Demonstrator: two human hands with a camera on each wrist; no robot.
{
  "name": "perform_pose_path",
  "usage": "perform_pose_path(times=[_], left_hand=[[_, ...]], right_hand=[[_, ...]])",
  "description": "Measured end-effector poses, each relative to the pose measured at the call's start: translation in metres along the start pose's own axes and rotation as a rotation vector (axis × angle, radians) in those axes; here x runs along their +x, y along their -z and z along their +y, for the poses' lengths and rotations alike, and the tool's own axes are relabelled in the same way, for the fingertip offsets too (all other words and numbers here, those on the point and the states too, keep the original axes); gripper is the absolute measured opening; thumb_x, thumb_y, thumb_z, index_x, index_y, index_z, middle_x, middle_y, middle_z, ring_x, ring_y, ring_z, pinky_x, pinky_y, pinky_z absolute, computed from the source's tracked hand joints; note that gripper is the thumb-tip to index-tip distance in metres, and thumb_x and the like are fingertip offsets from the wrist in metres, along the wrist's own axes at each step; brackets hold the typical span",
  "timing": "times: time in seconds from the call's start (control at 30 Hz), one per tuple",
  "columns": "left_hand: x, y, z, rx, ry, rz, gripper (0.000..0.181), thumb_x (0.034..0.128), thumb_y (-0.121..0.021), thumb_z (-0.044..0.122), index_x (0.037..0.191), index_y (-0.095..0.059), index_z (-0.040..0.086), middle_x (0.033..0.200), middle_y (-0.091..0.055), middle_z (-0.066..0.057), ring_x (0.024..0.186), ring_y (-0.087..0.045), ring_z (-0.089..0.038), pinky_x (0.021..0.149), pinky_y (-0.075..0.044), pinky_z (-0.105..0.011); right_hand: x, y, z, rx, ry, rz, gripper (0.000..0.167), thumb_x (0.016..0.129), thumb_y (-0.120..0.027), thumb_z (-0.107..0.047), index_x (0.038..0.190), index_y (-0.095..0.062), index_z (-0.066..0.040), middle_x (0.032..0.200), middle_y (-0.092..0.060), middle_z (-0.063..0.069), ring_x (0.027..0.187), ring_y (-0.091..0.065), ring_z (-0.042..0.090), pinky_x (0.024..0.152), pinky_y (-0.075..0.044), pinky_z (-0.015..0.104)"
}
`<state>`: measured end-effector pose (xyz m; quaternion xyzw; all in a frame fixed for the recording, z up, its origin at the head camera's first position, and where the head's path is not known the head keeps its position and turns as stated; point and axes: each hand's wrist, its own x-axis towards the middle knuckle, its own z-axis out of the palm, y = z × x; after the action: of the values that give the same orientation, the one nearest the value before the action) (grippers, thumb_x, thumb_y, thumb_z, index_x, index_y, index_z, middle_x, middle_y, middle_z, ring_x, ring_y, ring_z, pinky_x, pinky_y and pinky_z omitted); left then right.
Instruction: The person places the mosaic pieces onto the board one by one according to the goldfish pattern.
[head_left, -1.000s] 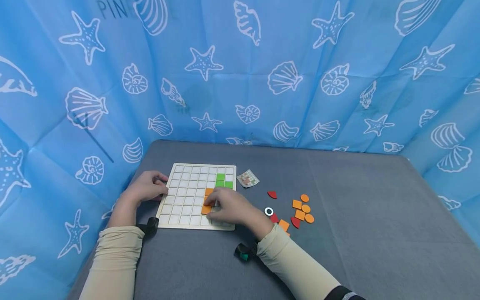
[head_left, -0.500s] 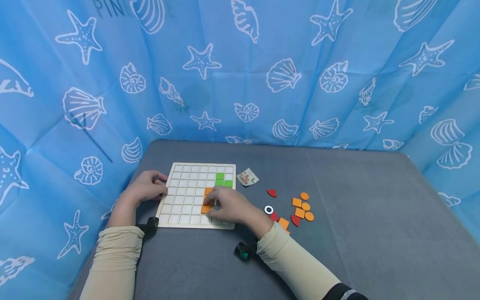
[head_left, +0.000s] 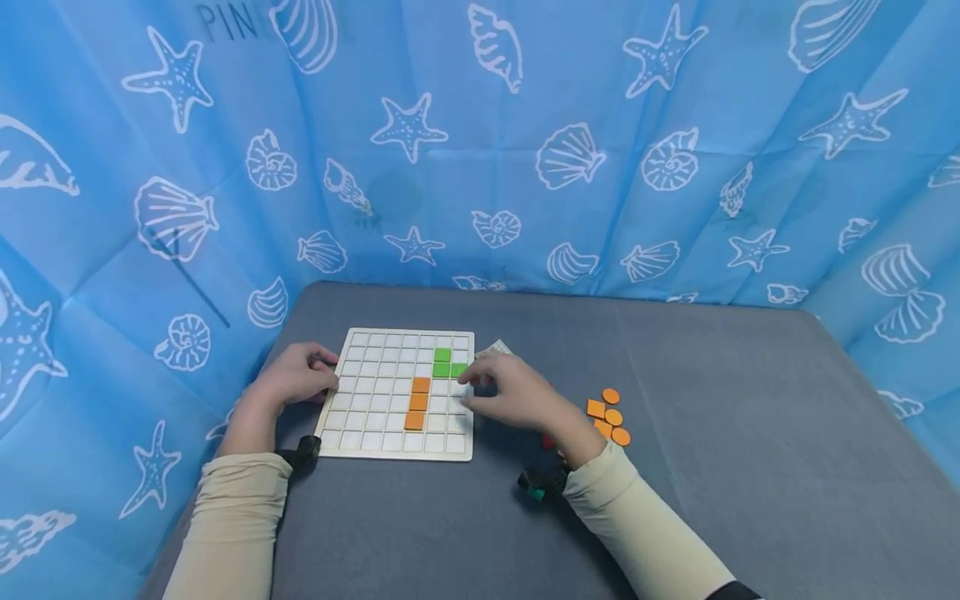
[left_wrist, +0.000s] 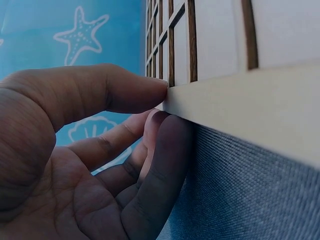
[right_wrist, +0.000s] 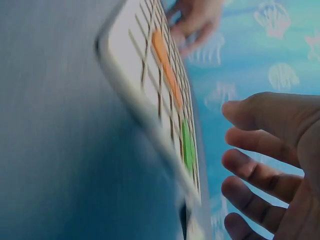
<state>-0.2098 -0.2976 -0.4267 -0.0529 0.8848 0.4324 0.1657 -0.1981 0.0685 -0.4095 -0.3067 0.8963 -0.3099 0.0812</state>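
Note:
A white grid board (head_left: 375, 392) lies on the table, bearing a column of three orange squares (head_left: 417, 402) and three green squares (head_left: 442, 369) near its upper right. My left hand (head_left: 296, 375) pinches the board's left edge, thumb on the rim (left_wrist: 225, 100) and fingers beneath, as the left wrist view shows. Over the board's right edge hovers my right hand (head_left: 517, 390), fingers loosely bent and apart. In the right wrist view that hand (right_wrist: 275, 165) has nothing between its fingers.
Orange circles (head_left: 611, 397) and orange squares (head_left: 596, 408) lie right of the board, with red pieces partly hidden by my right arm. A small patterned card (head_left: 498, 347) sits behind my right hand. A blue shell-print curtain (head_left: 450, 167) borders the grey table.
My right hand has lifted off the orange squares and moved right, uncovering the whole orange column and now partly covering the card. My left hand keeps its grip on the board.

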Motion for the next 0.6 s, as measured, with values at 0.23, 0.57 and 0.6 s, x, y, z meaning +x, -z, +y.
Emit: perform_pose_path(times=[0.23,0.57,0.6], left_hand=[[-0.001,0.0,0.005,-0.007,-0.01,-0.01,0.054,0.0967,-0.065,0.007,0.146,-0.049,-0.008,0.112,-0.063,-0.023,0.096,-0.069,-0.031,0.086,-0.067,-0.042],[-0.003,0.0,0.005,-0.002,0.0,-0.006,0.055,0.0946,-0.066,0.006,0.145,-0.049,-0.01,0.109,-0.063,-0.022,0.095,-0.068,-0.03,0.083,-0.066,-0.043],[-0.003,0.0,0.004,-0.002,0.001,-0.004,0.055,0.0944,-0.066,0.006,0.145,-0.049,-0.01,0.11,-0.063,-0.022,0.095,-0.068,-0.03,0.083,-0.067,-0.043]], right_hand=[[-0.035,0.035,0.042,-0.061,-0.136,0.063,0.028,0.097,-0.078,-0.024,0.12,-0.079,-0.009,0.105,-0.069,0.008,0.086,-0.06,0.02,0.069,-0.051,0.033],[-0.067,0.053,0.081,-0.073,-0.256,0.06,0.03,0.095,-0.078,-0.027,0.119,-0.078,-0.009,0.109,-0.071,0.007,0.093,-0.063,0.021,0.078,-0.057,0.036],[-0.067,0.054,0.082,-0.071,-0.254,0.057,0.03,0.095,-0.078,-0.027,0.119,-0.078,-0.009,0.108,-0.071,0.007,0.092,-0.063,0.02,0.077,-0.058,0.036]])
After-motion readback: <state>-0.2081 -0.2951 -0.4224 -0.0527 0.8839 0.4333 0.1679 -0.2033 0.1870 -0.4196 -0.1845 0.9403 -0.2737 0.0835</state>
